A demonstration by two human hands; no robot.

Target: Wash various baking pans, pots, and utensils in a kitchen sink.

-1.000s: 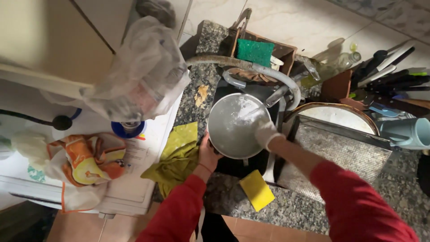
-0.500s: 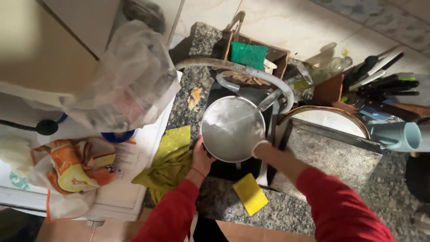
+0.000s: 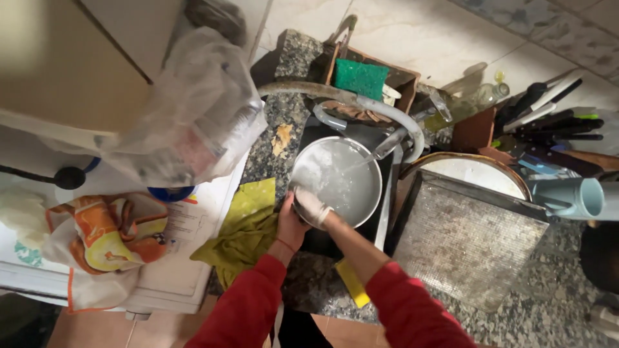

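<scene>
Two hands work at one round steel pan [image 3: 338, 183], which is held tilted over the dark sink [image 3: 361, 138] under the curved faucet [image 3: 361, 103], with water from the spout running into it. The left hand [image 3: 290, 222] grips the pan's near rim from outside, fingers curled around the edge; the right hand [image 3: 313, 206], white with suds, lies inside the pan near that same rim, fingers folded as if rubbing the metal, though whether they enclose a scrubber I cannot tell. A yellow cloth [image 3: 248, 225] lies bunched on the granite counter [image 3: 303, 283] just left of the sink, a yellow sponge [image 3: 351, 283] sits at the counter's near edge beneath the right forearm, and a green sponge [image 3: 360, 77] rests in a holder behind the faucet. To the right a metal mesh tray [image 3: 471, 238] leans over a round dish [image 3: 474, 174]. The likeliest trouble, as I judge it, is the soapy pan slipping from the single left-hand hold and dropping into the sink, since wet suds weaken the hold. Water striking the tilted bottom could also splash over the rim onto the counter and cloth, and the forearm could nudge the yellow sponge off the edge.
</scene>
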